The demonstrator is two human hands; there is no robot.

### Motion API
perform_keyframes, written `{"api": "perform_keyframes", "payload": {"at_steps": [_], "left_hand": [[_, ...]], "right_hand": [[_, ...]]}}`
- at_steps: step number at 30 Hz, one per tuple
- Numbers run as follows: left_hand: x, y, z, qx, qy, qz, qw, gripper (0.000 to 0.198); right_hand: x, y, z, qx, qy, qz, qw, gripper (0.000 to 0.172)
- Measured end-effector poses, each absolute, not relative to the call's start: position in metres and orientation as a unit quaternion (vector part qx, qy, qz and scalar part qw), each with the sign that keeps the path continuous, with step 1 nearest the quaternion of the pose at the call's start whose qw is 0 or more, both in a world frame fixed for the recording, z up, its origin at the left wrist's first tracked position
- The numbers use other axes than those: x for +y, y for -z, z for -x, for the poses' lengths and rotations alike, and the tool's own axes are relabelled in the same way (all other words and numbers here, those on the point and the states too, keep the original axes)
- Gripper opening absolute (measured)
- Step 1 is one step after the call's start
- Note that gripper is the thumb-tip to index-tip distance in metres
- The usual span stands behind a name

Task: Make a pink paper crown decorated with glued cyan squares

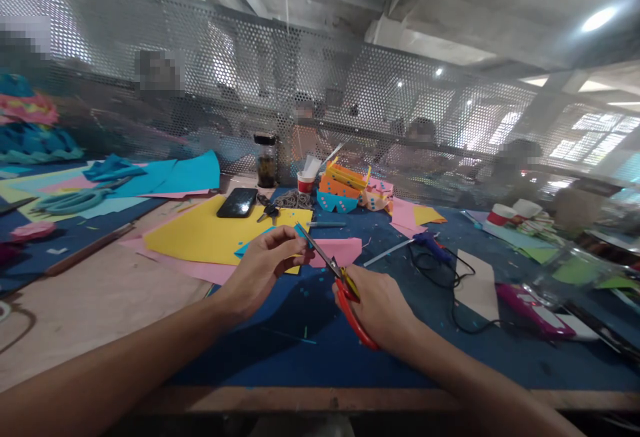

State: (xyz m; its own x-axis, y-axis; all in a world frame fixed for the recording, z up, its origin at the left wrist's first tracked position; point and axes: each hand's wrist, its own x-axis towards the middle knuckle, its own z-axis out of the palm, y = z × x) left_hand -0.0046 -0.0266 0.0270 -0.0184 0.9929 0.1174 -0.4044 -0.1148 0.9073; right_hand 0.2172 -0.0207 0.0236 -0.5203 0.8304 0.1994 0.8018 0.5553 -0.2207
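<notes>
Left hand (270,257): thumb and fingertips pinched together on a small blue paper piece (300,230), mostly hidden by fingers and blades. Right hand (383,300): fingers closed around the red handles of the scissors (360,324), blades pointing far and left, tips at the left fingertips. Whether the blade edges meet, cannot tell.

Just beyond the blades, a pink paper strip (343,250) lies on the blue tabletop (280,364); small blue paper scraps are scattered below the hands. Left of the left hand, a larger blue paper (246,245) shows partly, over a yellow sheet (185,237). On that sheet, a black phone (237,202) and, to its right, a bunch of keys (271,211).

Farther off: dark-lidded jar (266,164), red-and-white cup (305,182), and right of it a cluster of orange paper cutouts (345,180) with a blue dotted cutout (336,203) on its near side.

Right of the scissors: blue glue gun (433,247) with black cord, a beige card (477,287), then a magenta device (535,310). Far left: teal-handled scissors (75,198) on paper sheets, blue paper (193,174) behind. Beyond the table, a perforated metal screen (240,57); several people blurred behind it.
</notes>
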Motion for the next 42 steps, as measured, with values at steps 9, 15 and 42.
{"api": "perform_keyframes", "payload": {"at_steps": [9, 15, 42], "left_hand": [[-0.0281, -0.0338, 0.0035, 0.346, -0.630, -0.409, 0.562, 0.018], [-0.0263, -0.0330, 0.0041, 0.349, -0.638, -0.408, 0.553, 0.018], [-0.0285, -0.0353, 0.0032, 0.336, -0.650, -0.392, 0.558, 0.016]], "right_hand": [[-0.0210, -0.0250, -0.2167, -0.869, -0.062, 0.472, 0.136, 0.013], [-0.0198, -0.0215, -0.2170, -0.870, -0.059, 0.471, 0.135, 0.016], [-0.0172, -0.0208, -0.2188, -0.875, -0.035, 0.468, 0.123, 0.014]]}}
